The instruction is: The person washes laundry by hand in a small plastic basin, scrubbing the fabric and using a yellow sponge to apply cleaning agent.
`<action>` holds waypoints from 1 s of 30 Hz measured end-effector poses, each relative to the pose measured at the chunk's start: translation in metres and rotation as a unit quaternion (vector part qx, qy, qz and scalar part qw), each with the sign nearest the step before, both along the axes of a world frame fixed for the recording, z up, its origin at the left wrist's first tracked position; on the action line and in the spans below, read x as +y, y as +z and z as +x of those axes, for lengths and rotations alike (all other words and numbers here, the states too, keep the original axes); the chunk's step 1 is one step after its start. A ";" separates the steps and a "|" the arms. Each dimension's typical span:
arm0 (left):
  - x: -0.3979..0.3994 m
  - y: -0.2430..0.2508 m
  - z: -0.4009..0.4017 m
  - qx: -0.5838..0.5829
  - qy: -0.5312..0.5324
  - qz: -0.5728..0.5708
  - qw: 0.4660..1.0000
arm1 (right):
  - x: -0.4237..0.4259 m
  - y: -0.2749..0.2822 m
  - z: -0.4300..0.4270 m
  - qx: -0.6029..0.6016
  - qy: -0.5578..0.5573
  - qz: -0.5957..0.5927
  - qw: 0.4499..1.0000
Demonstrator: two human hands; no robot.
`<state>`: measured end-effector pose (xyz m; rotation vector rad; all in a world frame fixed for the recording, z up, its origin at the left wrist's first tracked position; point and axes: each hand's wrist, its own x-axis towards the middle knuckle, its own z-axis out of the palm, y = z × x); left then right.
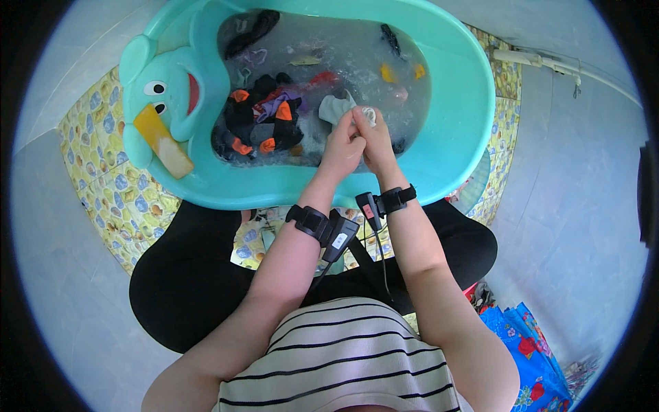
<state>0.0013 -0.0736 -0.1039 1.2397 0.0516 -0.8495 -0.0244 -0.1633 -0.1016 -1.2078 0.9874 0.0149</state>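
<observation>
A turquoise plastic tub (460,103) holds cloudy water with clothes in it. Over the water, right of its middle, my left hand (344,149) and my right hand (377,138) meet, both closed on a pale grey-white cloth (335,109). Part of the cloth hangs to the left of my fingers, and a white bunched part shows at the right hand's fingertips. Black socks with orange parts (283,112) lie heaped to the left with a purple cloth (278,103). A red cloth (324,78) and yellow-orange pieces (387,72) show in the water.
A yellow and whitish bar (163,141) rests on the tub's left end, over a moulded cartoon face. A white pipe (540,61) runs along the right wall. A blue flowered bag (530,355) stands at lower right. Cabled black devices are strapped to both wrists.
</observation>
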 end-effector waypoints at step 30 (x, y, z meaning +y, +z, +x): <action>0.032 -0.037 0.003 0.341 0.307 0.097 0.883 | -0.035 -0.099 -0.011 0.349 0.114 -0.422 0.829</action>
